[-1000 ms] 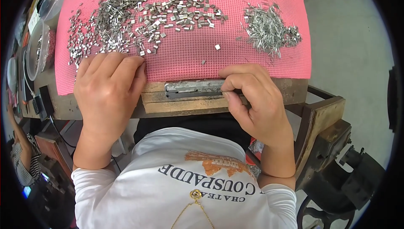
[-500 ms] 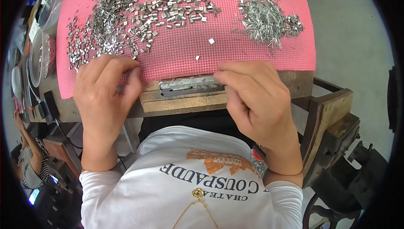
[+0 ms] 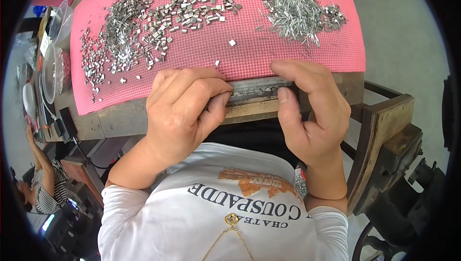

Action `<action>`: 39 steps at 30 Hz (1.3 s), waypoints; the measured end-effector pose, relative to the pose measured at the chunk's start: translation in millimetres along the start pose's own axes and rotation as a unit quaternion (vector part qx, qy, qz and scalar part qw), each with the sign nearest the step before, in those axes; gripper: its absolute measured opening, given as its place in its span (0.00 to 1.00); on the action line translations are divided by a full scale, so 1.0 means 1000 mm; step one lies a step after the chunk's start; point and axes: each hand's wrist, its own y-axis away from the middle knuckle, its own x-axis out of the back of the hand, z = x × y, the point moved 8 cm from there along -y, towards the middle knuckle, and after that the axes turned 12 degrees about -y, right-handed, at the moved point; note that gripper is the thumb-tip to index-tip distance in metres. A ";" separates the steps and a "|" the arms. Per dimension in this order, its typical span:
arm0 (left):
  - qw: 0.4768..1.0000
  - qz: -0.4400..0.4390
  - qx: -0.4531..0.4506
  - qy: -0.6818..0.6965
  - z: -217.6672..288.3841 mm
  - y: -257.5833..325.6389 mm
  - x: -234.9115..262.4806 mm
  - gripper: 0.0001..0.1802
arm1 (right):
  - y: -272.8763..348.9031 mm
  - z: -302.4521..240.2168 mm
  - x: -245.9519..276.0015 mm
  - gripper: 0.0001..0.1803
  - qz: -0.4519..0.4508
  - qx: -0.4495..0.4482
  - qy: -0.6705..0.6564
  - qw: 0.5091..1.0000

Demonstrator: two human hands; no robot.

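A narrow metal jig with a slotted row of small parts lies on a wooden strip at the bench's near edge. At its left end, my left hand is closed, thumb and index finger pinched together; whatever lies between them is hidden. My right hand is open at the jig's right end. Its thumb rests by the near side, while the index finger reaches over the far side onto the pink mesh mat. Two loose metal bits lie beyond the jig, one of them a small square piece.
Heaps of small metal blocks spread over the mat's left and middle. A pile of thin metal pins sits at the far right. Clear plastic tubs stand on the left. Dark machinery is at the right; another person is at far left.
My left hand has moved right, from beside the jig to its left end. My right hand has shifted right, and its thumb and index finger have spread. The view has shifted slightly.
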 end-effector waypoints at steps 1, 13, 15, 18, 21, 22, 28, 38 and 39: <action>1.000 0.006 -0.007 -0.009 0.001 -0.001 0.001 0.12 | 0.001 0.002 -0.002 0.17 0.003 -0.001 -0.002 1.000; 0.999 -0.043 0.013 -0.003 -0.001 -0.003 0.012 0.13 | 0.000 0.005 -0.004 0.22 0.041 0.020 -0.041 0.998; 0.996 -0.067 0.055 0.030 -0.013 0.000 0.015 0.12 | -0.002 0.002 -0.006 0.22 0.014 0.022 -0.005 1.000; 0.988 0.041 0.150 0.015 -0.057 0.012 0.043 0.09 | -0.008 -0.003 -0.011 0.20 -0.006 0.029 0.010 1.000; 0.977 0.058 0.194 -0.060 -0.086 0.026 0.055 0.09 | -0.019 -0.009 -0.027 0.19 -0.034 0.034 0.028 0.998; 0.976 0.063 0.197 -0.063 -0.087 0.027 0.057 0.09 | -0.025 -0.013 -0.032 0.19 -0.037 0.039 0.026 0.998; 0.977 0.038 0.121 -0.174 -0.078 0.019 0.046 0.08 | -0.055 -0.021 -0.077 0.11 -0.108 0.043 0.042 0.992; 0.979 0.071 0.086 -0.170 -0.073 0.030 0.050 0.09 | -0.085 -0.013 -0.132 0.06 -0.175 0.097 0.109 0.974; 0.979 0.073 0.089 -0.170 -0.074 0.031 0.049 0.09 | -0.087 -0.014 -0.135 0.05 -0.169 0.110 0.112 0.973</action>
